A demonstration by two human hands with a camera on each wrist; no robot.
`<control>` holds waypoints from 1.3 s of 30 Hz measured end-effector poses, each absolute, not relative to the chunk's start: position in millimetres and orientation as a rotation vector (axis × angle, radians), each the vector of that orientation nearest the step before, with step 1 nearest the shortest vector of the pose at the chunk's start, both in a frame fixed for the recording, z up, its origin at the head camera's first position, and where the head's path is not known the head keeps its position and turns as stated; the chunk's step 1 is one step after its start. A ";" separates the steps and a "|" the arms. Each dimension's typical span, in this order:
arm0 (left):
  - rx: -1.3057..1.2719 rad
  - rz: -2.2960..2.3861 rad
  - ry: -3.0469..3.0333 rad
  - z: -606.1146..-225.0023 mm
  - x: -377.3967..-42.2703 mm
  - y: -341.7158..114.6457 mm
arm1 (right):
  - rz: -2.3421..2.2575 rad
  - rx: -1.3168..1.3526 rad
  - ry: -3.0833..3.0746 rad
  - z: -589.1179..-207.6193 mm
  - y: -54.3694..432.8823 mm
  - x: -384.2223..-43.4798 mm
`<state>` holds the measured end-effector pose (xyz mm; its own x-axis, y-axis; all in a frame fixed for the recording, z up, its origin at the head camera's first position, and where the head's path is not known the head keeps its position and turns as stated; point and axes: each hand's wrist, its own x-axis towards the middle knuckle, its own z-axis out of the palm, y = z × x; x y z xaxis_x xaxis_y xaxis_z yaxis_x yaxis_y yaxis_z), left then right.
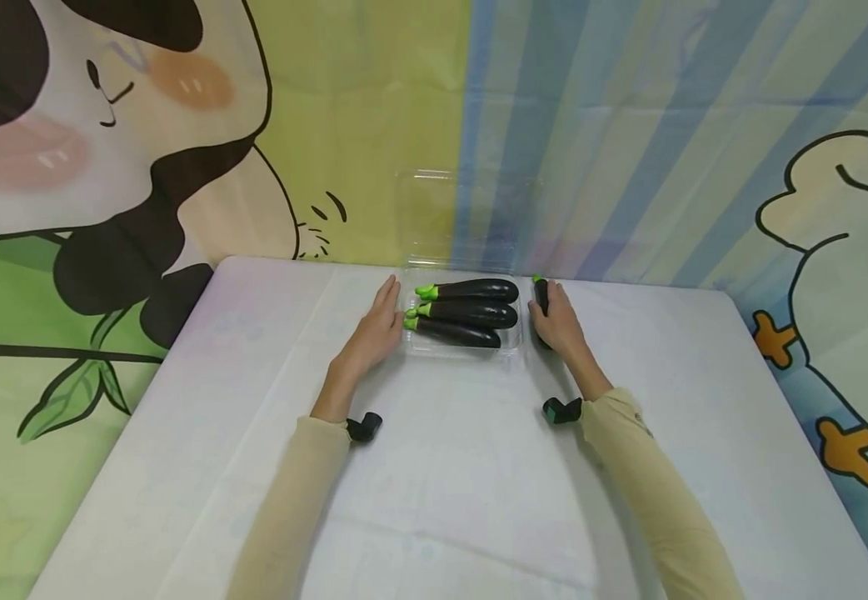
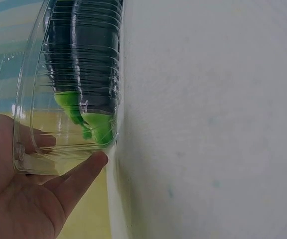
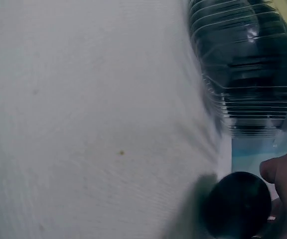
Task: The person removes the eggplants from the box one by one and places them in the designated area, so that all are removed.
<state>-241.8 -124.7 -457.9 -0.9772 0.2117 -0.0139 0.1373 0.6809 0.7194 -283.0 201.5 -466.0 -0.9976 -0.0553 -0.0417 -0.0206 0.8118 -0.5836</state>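
Observation:
A clear plastic clamshell box (image 1: pixel 511 343) lies at the back of the table with its lid (image 1: pixel 426 179) raised. Three dark eggplants (image 1: pixel 475 314) with green stems rest in it, stems to the left. My left hand (image 1: pixel 376 332) rests against the box's left end, its fingers fairly straight; the left wrist view shows the hand (image 2: pixel 29 194) at the ribbed plastic wall. To the right of the box, my right hand (image 1: pixel 560 323) grips another eggplant (image 1: pixel 541 293), its stem pointing away. That eggplant's round dark end (image 3: pixel 238 205) shows beside the thumb in the right wrist view.
A white cloth covers the table (image 1: pixel 449 467). Behind its far edge hangs a printed backdrop (image 1: pixel 359 125) with cartoon animals, close to the raised lid. Small black devices (image 1: pixel 364 427) are worn at both wrists.

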 end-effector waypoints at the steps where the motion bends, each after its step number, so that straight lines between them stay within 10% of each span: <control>1: 0.289 1.184 2.791 -458.1 -241.7 -124.8 | -0.953 -0.070 2.964 -464.9 201.2 -282.5; 18: 0.294 1.190 2.790 -457.4 -243.9 -126.7 | -0.769 -1.112 3.032 -404.6 142.3 -232.5; 39: 0.297 1.198 2.788 -460.3 -242.3 -126.7 | -0.457 -1.204 2.970 -410.7 126.5 -242.4</control>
